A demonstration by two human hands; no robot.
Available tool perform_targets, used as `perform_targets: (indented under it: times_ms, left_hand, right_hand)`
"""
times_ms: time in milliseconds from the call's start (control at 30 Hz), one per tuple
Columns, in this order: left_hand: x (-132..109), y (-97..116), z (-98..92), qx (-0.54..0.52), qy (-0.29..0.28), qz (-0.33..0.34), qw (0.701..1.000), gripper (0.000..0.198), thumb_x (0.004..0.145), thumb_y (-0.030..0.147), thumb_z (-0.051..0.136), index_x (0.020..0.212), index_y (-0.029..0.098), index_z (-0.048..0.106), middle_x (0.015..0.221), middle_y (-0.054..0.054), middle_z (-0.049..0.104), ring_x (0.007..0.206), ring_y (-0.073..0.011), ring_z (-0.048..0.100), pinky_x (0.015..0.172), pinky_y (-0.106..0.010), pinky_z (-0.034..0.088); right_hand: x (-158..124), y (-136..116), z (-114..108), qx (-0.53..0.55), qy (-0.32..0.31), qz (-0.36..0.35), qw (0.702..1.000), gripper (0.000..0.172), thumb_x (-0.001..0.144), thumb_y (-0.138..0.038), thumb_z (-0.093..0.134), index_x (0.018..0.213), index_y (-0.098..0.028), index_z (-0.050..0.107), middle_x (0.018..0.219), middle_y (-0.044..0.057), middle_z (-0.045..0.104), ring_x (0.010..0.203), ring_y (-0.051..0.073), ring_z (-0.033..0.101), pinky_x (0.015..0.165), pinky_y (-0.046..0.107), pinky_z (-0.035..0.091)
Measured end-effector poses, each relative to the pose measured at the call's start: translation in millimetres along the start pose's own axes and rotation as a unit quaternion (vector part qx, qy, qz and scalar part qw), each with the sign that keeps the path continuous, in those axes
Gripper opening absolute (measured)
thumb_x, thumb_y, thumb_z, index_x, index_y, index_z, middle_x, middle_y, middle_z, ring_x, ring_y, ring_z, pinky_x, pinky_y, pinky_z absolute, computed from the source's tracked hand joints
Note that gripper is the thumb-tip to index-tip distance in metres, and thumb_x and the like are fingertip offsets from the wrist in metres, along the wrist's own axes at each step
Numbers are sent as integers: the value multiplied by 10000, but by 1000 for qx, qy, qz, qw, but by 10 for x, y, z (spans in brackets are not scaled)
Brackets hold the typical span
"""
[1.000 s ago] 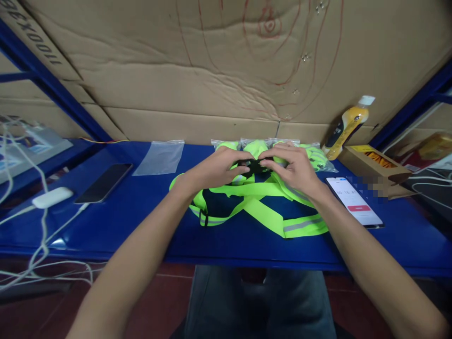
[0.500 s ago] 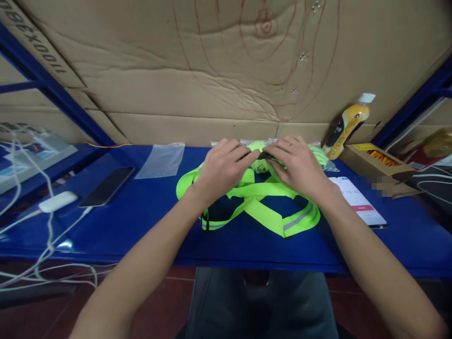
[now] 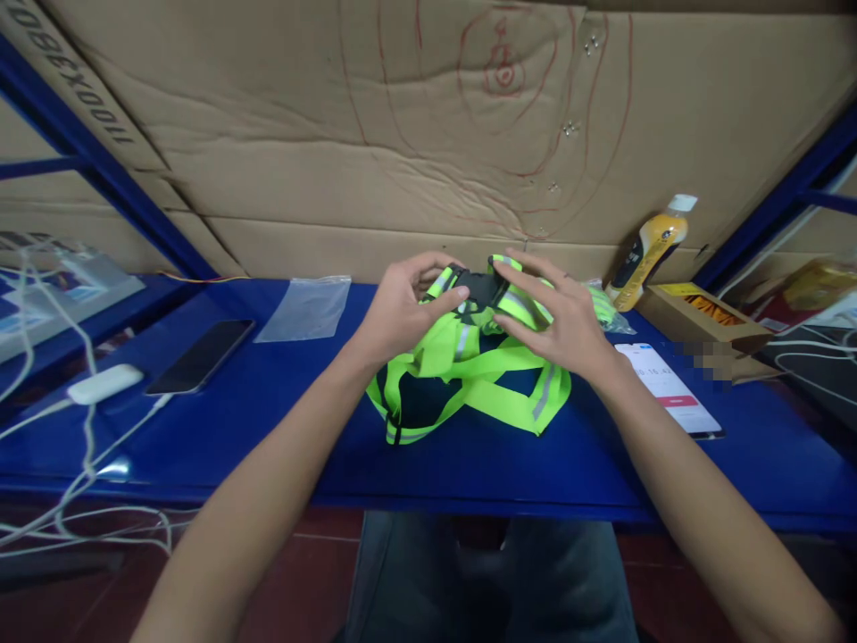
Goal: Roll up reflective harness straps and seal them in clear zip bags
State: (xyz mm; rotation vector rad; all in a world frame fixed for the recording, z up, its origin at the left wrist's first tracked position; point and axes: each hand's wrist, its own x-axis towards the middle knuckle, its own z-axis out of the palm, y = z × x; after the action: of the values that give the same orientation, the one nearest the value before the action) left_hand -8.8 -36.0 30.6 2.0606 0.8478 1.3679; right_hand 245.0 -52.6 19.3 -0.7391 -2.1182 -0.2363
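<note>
A neon-yellow reflective strap vest (image 3: 495, 397) with grey stripes lies in loops on the blue table, its upper part raised between my hands. My left hand (image 3: 408, 299) grips the left side of its black buckle (image 3: 482, 288), thumb on top and fingers curled behind. On the buckle's other side, my right hand (image 3: 555, 308) holds the strap by its edges between thumb and fingers, which stand somewhat apart. The two buckle parts appear joined. Black sliders (image 3: 394, 429) show on the lower left loop. The far side of the bundle is partly hidden by my right hand.
Left of the vest are a clear plastic bag (image 3: 304, 308), a dark phone (image 3: 201, 357) on a cable and a white device (image 3: 105, 384). To the right stand a drink bottle (image 3: 653, 254), a lit phone (image 3: 673, 393) and an open carton (image 3: 710, 317). Cardboard (image 3: 281, 179) forms the back wall.
My hands have turned and parted slightly, so the black buckle now shows between them. The vest's upper part has come up toward me, and its lower loops have drawn inward.
</note>
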Motion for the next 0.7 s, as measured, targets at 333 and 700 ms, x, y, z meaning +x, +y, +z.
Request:
perform_targets:
  times_ms: [333, 700]
  left_hand:
    - [-89, 147, 50, 178, 19, 199, 963, 350, 1075, 406, 619, 1356, 214, 696, 1474, -139, 684, 1411, -277, 619, 1200, -459, 482]
    - [-64, 87, 174, -125, -59, -69, 988, 406, 960, 573, 732, 982, 168, 712, 883, -53, 730, 723, -175, 657, 626, -285, 546]
  right_hand:
    - [147, 74, -142, 23, -78, 34, 996, 253, 1031, -272, 583, 1183, -246, 784, 1067, 66, 821, 966, 274, 774, 862, 408, 593]
    - [-131, 127, 15, -99, 38, -68, 992, 629, 1017, -118, 484, 1600, -349, 530, 1484, 84, 688, 1279, 327, 691, 1026, 561, 588]
